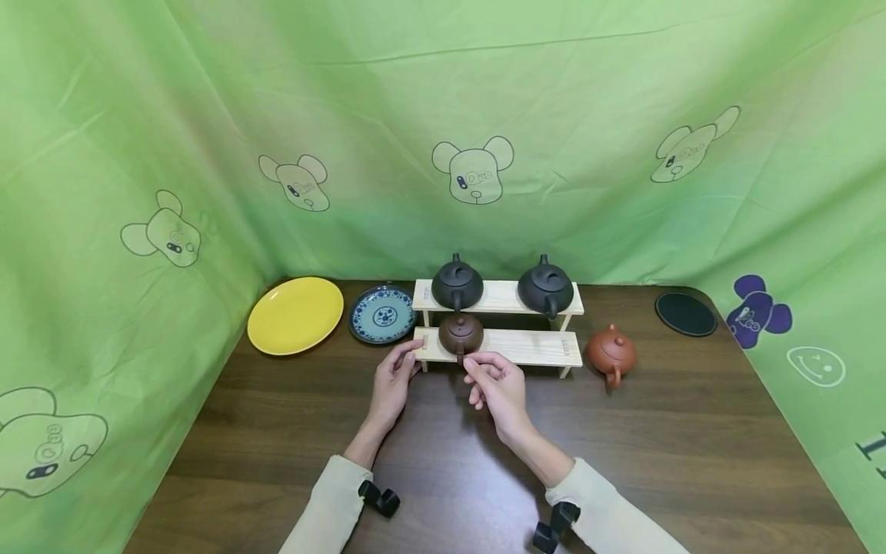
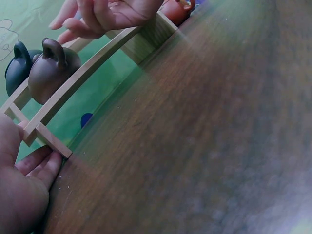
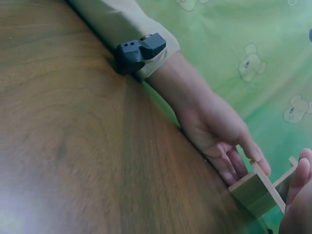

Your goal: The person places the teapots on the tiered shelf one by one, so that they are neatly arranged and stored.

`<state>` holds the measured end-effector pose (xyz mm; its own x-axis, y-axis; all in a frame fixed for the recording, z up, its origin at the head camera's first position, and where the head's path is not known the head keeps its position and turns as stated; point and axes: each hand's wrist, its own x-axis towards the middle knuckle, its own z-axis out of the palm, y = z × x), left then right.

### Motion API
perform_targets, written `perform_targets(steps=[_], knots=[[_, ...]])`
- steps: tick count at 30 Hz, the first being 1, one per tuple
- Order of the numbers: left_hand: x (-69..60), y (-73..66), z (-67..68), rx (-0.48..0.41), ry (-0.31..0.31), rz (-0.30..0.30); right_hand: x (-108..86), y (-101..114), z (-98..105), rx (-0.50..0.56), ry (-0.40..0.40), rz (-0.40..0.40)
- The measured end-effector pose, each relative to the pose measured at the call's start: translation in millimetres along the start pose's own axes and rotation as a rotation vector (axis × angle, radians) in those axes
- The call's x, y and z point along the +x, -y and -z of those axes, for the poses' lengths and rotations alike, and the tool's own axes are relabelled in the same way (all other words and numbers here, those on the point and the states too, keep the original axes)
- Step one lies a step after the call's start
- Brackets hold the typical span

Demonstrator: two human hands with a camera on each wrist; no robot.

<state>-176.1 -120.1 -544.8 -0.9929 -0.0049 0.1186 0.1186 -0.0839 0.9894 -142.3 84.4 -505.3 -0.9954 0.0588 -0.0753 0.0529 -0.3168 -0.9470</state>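
A dark brown teapot (image 1: 460, 334) sits on the lower tier of a two-step wooden stand (image 1: 526, 348), its handle toward me. My left hand (image 1: 391, 391) grips the stand's left end; in the left wrist view its fingers (image 2: 46, 165) lie against the front leg. In the right wrist view the left thumb lies on the plank. My right hand (image 1: 500, 390) is just in front of the brown teapot's handle, thumb and forefinger close together. From the left wrist view, those fingers look slightly apart from the handle. Two black teapots (image 1: 457, 283) (image 1: 546, 288) stand on the upper tier.
A reddish clay teapot (image 1: 612, 355) stands on the table right of the stand. Farther right lies a dark oval coaster (image 1: 686, 314). To the left are a blue patterned plate (image 1: 383, 315) and a yellow plate (image 1: 295, 316). Green cloth (image 1: 374, 100) encloses the back and sides.
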Motion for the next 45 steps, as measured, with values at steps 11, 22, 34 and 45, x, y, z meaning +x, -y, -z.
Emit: perform_targets(steps=[11,22,34,45], knots=[[0.2,-1.4,-0.3,-0.001,0.001,0.004,-9.7,5,23,-0.139,-0.016,-0.018],[-0.5,-0.8,0.0,0.007,0.001,0.004,-25.4,11,54,-0.228,-0.018,-0.032],[0.1,0.5,-0.9,0.009,-0.001,0.01,-42.1,23,88,-0.267,-0.064,0.01],[0.5,0.9,-0.7,-0.002,-0.008,0.009,-54.5,29,113,-0.255,-0.12,0.041]])
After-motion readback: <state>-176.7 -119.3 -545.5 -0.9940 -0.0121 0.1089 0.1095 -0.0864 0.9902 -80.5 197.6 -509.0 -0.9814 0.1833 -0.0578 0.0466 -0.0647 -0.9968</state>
